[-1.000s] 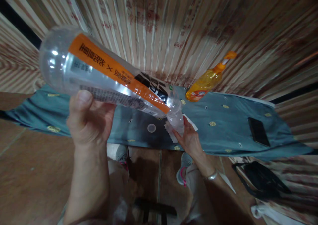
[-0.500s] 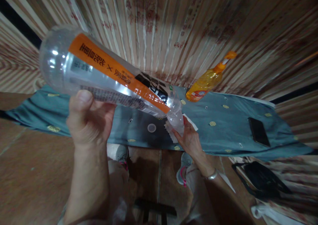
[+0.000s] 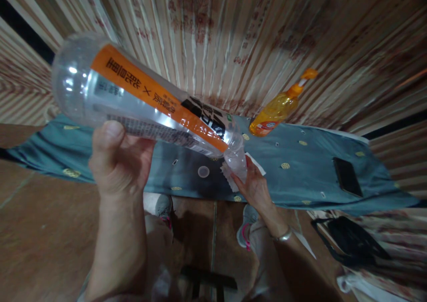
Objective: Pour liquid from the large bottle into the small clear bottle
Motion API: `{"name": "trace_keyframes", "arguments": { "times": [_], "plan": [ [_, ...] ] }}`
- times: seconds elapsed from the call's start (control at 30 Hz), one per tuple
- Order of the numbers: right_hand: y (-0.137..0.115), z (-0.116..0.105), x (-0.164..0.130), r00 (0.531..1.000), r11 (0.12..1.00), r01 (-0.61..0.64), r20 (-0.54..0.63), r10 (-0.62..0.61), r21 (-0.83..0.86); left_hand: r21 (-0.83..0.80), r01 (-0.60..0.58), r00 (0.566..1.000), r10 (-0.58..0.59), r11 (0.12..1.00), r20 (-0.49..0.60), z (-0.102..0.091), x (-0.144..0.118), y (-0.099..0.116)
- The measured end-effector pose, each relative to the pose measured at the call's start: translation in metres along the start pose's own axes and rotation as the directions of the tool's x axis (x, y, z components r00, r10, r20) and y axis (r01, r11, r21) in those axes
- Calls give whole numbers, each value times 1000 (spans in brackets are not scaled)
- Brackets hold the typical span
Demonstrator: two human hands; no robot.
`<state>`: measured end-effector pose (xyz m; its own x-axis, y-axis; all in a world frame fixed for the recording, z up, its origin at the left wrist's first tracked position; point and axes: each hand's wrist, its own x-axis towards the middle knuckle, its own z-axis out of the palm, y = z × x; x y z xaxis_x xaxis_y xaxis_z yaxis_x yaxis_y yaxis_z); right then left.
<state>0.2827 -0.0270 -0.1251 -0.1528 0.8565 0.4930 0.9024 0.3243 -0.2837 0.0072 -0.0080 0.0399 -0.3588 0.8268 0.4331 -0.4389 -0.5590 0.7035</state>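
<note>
Cloth, teal, spans mid-frame. Bottle, clear with orange label, stays tilted at upper left; our left hand remains clamped on it, right hand closed around its neck. Nothing shifted. Orange bottle, phone, cap lie on cloth.

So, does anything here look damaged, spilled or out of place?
No spill shows. The left hand holds a clear empty bottle tilted neck down; the right hand holds its neck, which looks crumpled. A small round cap lies loose on the blue cloth.
</note>
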Motion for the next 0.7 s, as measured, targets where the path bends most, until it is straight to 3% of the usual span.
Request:
{"name": "trace_keyframes", "arguments": {
  "times": [0.7],
  "plan": [
    [-1, -1, 0, 1000, 1000, -16, 14, 16, 16, 31, 4, 1000, -4, 1000, -3, 0, 0, -1]
  ]
}}
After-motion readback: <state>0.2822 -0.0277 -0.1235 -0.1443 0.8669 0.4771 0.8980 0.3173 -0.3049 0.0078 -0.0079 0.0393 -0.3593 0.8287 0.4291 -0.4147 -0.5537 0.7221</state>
